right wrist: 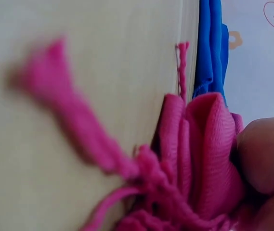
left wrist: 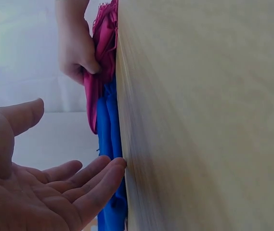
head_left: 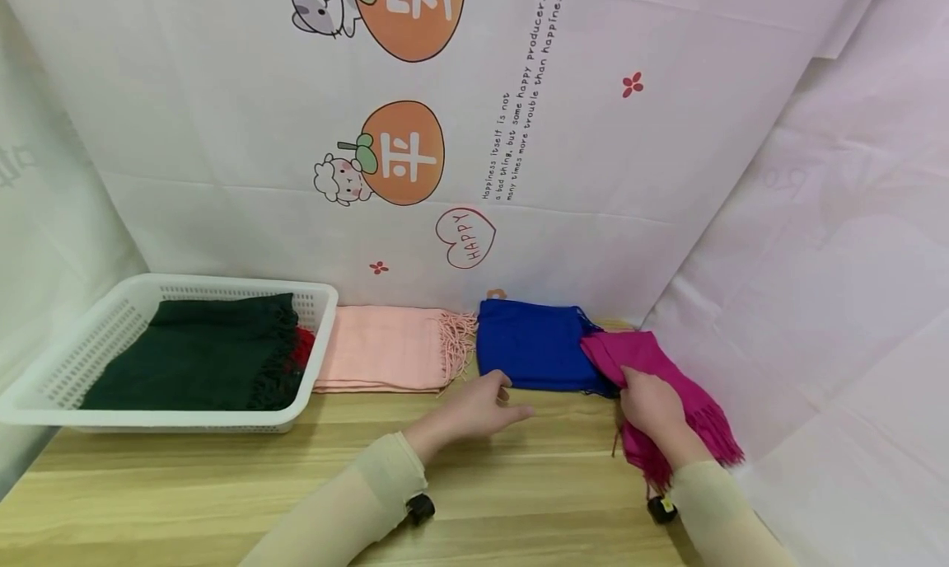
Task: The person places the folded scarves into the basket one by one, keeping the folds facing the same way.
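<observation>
My right hand [head_left: 652,406] grips a folded magenta scarf [head_left: 656,353] with fringed ends. The scarf's left corner overlaps the right edge of a folded blue scarf [head_left: 530,344]. Up close in the right wrist view, layered magenta folds [right wrist: 211,149] and twisted fringe lie beside part of the hand. My left hand [head_left: 478,406] holds nothing; its fingertips are at the front edge of the blue scarf, palm and spread thumb showing in the left wrist view. Left of it lies a folded pink scarf [head_left: 389,349], its fringe toward the blue one.
A white plastic basket [head_left: 174,419] at the left contains a dark green fringed scarf [head_left: 193,353] and something red [head_left: 302,349] beside it. The scarves lie along the back of a wooden table [head_left: 519,484], against a printed white cloth wall [head_left: 563,246]. Another white wall rises at right.
</observation>
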### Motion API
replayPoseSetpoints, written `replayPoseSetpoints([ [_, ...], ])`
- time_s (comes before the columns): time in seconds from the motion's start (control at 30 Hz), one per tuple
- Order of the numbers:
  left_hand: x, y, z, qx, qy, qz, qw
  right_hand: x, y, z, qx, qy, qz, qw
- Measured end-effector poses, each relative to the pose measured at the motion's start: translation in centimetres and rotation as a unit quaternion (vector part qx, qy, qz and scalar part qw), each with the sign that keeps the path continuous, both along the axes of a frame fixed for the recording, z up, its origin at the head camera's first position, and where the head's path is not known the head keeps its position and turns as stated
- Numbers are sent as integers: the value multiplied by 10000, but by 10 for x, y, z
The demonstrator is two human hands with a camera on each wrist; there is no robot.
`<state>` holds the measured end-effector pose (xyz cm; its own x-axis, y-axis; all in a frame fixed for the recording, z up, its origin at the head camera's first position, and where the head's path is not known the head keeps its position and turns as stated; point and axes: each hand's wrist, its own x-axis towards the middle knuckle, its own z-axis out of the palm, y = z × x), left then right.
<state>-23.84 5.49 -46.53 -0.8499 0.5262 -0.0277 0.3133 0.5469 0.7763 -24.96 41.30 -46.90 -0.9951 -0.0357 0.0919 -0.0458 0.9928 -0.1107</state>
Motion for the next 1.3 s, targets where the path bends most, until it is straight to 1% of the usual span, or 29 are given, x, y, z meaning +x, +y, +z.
replayPoseSetpoints([
  [0.13, -1, 1, -1, -15, -3, 8, 10000, 9, 1, 0, -18, 145, 206, 9997],
  [0.3, -1, 0, -2, -12, -24, 9, 10000, 22, -1, 2, -100, 192, 400, 9990],
  [0.57, 0, -1, 0, 28, -59, 16, 10000, 41, -10, 10, -118, 289, 1084, 9936],
  [0.67, 0, -1, 0, 8, -49, 18, 10000, 46, -14, 14, -146, 166, 1225, 9922],
  [0.8, 0, -1, 0, -18, -33, 15, 10000, 47, -15, 23, -343, -328, 1393, 9891],
  [0.9, 0, 0, -1, -21, -28, 13, 10000, 41, -12, 29, -654, -678, 1397, 9857],
  [0.97, -1, 1, -2, -6, -32, -5, 10000, 32, -5, 28, -869, -663, 1316, 9853],
  [1.03, -2, 1, -3, 2, -24, -23, 10000, 20, 4, 26, -1009, -514, 1177, 9866],
  [1.13, -2, 0, -3, 15, -10, -47, 10000, -2, 17, 21, -1062, -164, 1024, 9889],
  [1.23, -2, 0, -2, -12, -7, -52, 10000, -23, 26, 19, -1065, 34, 945, 9898],
  [1.3, -1, -1, -2, -22, -5, -55, 10000, -35, 31, 17, -1121, 71, 933, 9893],
])
